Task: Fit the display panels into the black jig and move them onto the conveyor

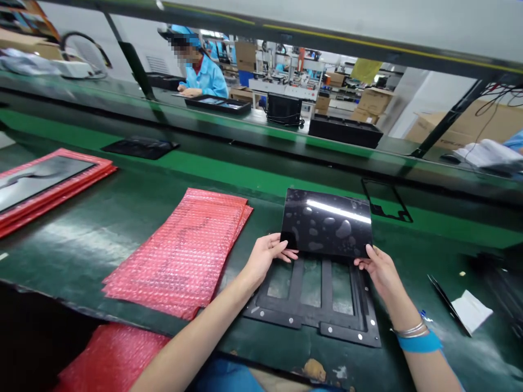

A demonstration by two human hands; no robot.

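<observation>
The left hand (267, 255) pinches the near left corner of a glossy black glass panel (327, 222), its fingers (286, 251) curled over the edge; the right hand (378, 268) grasps the near right corner the same way. The panel hangs just above the far end of a black metal frame jig (314, 305) on the green worktop (81, 234). The panel's long axis runs left to right, its far edge tilted up and away from the fingers. Both hands are equally close to it. Left of the jig lies a stack of red bubble-wrap bags (183, 253); right of it, a white slip (472, 310). Whether the panel's near edge touches the jig is hard to tell. Beyond the jig, a co-worker in blue (206, 76) sits at another line.
</observation>
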